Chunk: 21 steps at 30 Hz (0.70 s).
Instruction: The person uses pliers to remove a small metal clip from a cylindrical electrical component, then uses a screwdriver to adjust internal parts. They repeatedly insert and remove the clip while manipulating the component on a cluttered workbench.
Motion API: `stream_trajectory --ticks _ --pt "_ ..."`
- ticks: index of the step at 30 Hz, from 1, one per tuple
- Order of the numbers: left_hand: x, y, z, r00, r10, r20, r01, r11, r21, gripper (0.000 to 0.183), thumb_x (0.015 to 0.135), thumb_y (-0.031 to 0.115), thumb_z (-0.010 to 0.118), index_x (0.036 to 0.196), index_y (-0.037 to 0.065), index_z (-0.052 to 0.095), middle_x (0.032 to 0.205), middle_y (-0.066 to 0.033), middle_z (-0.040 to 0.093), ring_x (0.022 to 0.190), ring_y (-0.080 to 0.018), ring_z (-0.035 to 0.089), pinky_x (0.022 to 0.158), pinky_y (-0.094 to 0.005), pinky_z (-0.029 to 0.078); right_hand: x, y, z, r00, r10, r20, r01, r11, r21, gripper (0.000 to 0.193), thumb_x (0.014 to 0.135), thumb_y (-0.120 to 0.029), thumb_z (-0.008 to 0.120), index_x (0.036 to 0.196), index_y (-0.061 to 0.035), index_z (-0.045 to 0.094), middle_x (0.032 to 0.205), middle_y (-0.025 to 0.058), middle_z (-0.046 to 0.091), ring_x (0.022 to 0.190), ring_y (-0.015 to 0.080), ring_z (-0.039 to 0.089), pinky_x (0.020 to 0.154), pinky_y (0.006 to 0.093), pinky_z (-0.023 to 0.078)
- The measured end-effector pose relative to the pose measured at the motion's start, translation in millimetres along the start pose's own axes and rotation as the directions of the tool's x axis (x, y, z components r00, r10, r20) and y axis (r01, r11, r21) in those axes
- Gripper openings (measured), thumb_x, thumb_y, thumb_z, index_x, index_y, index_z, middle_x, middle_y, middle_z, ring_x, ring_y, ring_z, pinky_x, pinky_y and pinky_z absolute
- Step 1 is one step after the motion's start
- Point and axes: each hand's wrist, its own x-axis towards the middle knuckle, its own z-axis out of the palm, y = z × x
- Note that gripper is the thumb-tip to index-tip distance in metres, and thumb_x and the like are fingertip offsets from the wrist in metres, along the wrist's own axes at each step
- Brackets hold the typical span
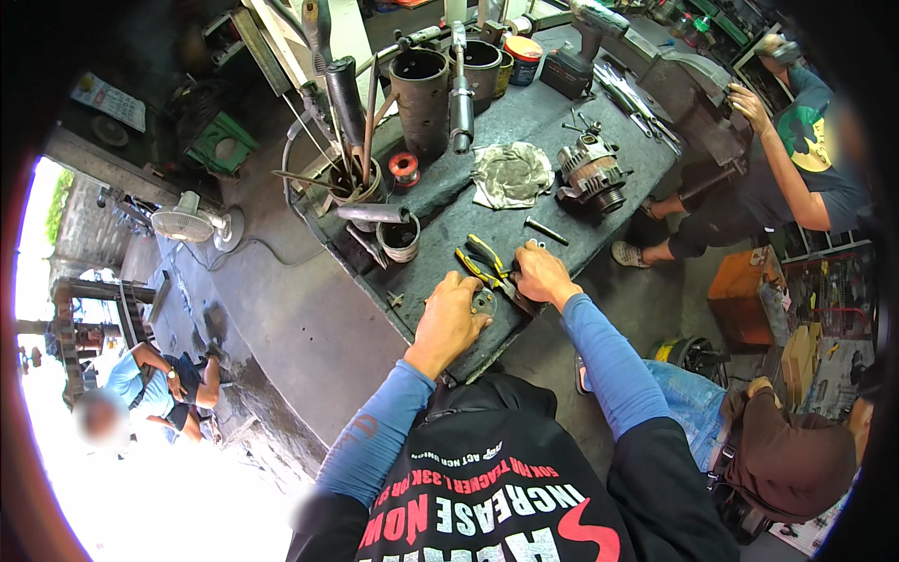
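Note:
My left hand is closed around a small round metal part with brassy spots, close to the near corner of the dark workbench. My right hand is closed just beside it, fingers bent; a small shiny bit shows at its fingertips, too small to name. Between the hands lie pliers with yellow and black handles, their jaws partly hidden by my right hand. A metal bolt rests beyond my right hand. Farther back sits an alternator with a ribbed pulley, beside a crumpled, stained rag.
Tool-filled tins, a small cup, a solder spool and dark cylinders crowd the bench's left. A cordless driver and wrenches lie behind. People stand or sit at right; another sits far left near a fan.

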Motion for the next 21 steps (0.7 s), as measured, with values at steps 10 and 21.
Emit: stream_trajectory --ticks 10,21 --pt "-3 4 -4 0.998 -0.055 0.02 0.056 0.997 -0.059 0.057 0.078 0.016 0.096 0.13 0.003 0.074 0.121 -0.0186 0.067 0.113 -0.0423 0.068 0.1 -0.0491 0.056 -7 12 -23 0.99 -0.115 -0.076 0.118 0.993 0.033 0.021 0.086 -0.008 0.07 0.105 0.0 0.068 0.116 0.0246 0.07 0.108 0.0495 0.072 0.093 0.0586 0.059" --pt "-5 0 -4 0.999 -0.037 0.034 0.04 0.994 -0.098 0.064 0.077 0.013 0.095 0.135 0.002 0.073 0.123 -0.0176 0.067 0.116 -0.0389 0.067 0.103 -0.0469 0.055 1 -22 -23 0.966 0.244 -0.087 -0.226 0.958 0.177 0.022 0.098 -0.017 0.069 0.116 -0.0052 0.072 0.113 0.0258 0.079 0.11 0.0487 0.075 0.094 0.0595 0.058"
